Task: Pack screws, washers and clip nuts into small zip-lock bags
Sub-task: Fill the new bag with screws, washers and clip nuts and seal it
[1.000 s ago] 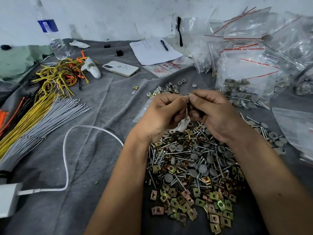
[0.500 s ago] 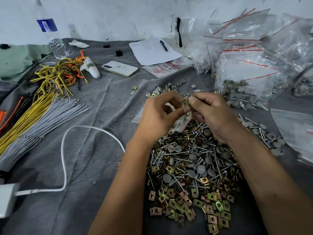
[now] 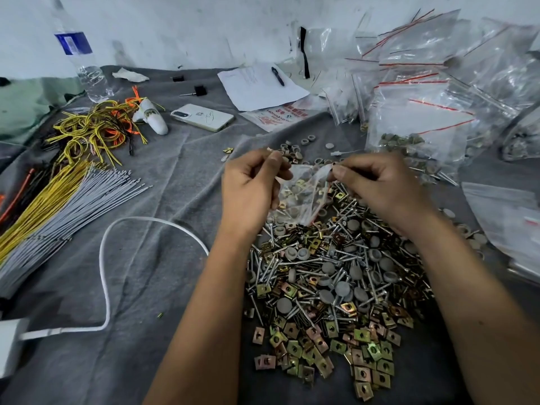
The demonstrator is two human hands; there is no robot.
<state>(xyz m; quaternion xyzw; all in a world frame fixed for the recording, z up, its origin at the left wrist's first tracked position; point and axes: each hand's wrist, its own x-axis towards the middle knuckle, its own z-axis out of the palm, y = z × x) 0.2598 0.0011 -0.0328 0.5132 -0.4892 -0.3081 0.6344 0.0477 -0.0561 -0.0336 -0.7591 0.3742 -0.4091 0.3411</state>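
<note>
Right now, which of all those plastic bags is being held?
The small zip-lock bag stretched between the left hand and right hand; the other bags lie piled on the cloth behind.

Lay spread over a matt grey cloth, felt-like and creased. At the middle, toward the near edge, bright silvery metal screws — shiny, threaded — mixed with dull grey washers of a rubbery or plastic look. Nearest the near edge, clip nuts in iridescent yellow-gold plated metal. Above the pile, a thin clear plastic zip-lock bag, glossy and wrinkled. Toward the far right corner, more clear glossy plastic bags with red seal strips. Near the far edge, matt white paper; beside it, a smooth glossy white phone. Along the left edge, smooth plastic-coated yellow and grey wires.
</note>
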